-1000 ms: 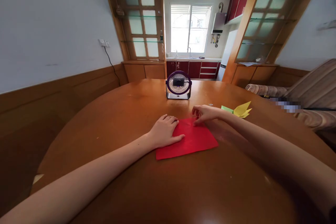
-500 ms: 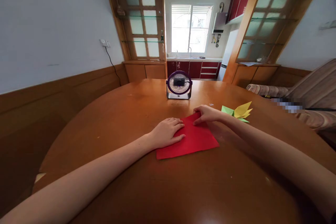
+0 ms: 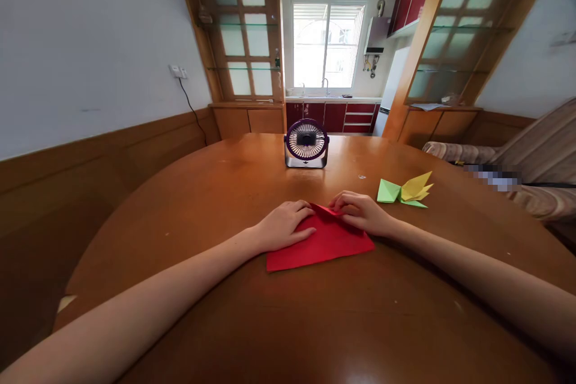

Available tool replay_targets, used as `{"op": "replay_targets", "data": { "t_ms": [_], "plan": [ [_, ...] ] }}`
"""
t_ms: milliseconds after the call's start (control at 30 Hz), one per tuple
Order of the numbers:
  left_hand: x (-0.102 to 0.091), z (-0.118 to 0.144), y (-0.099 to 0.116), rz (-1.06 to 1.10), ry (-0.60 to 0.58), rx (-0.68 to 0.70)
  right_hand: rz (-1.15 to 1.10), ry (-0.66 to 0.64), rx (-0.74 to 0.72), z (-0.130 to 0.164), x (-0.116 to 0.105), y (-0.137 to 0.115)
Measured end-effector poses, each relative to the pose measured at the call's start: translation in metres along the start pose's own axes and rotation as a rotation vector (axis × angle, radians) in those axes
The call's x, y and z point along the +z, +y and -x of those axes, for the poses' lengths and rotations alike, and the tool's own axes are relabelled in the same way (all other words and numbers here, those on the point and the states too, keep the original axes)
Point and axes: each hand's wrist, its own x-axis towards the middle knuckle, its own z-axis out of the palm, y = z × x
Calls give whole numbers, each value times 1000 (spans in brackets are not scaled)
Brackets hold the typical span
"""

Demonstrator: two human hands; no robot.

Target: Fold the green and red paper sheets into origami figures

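A sheet of red paper [image 3: 321, 249] lies on the wooden table, its far edge lifted and bent over toward me. My left hand [image 3: 284, 227] rests flat on the paper's left side, fingers stretched out and thumb apart. At the far right edge, my right hand [image 3: 360, 211] pinches the bent-over part of the paper between thumb and fingers. Its fingertips partly hide the fold. To the right of that hand sits a folded paper piece with a green part [image 3: 389, 191] and yellow pointed flaps [image 3: 414, 187].
A small purple desk fan [image 3: 306, 143] stands at the table's [image 3: 216, 192] far side, facing me. A striped sofa [image 3: 535, 156] is beyond the right edge. Wooden cabinets [image 3: 247, 121] and a kitchen with a window lie behind.
My right hand has drawn the paper's far right corner toward me, so the far edge now bends over. My left hand has stayed in place on the sheet.
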Motion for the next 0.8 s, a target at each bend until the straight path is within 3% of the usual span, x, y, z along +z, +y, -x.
{"op": "replay_targets", "data": {
  "t_ms": [367,600,800],
  "plan": [
    [1,3,-1,117,98,-68,76,-105,-148,10,5,-4],
    [3,3,-4,69,-5,-52,106,-123,-188,10,5,-5],
    [5,3,-6,14,0,-21,181,-144,-225,10,5,-8]
  ]
}}
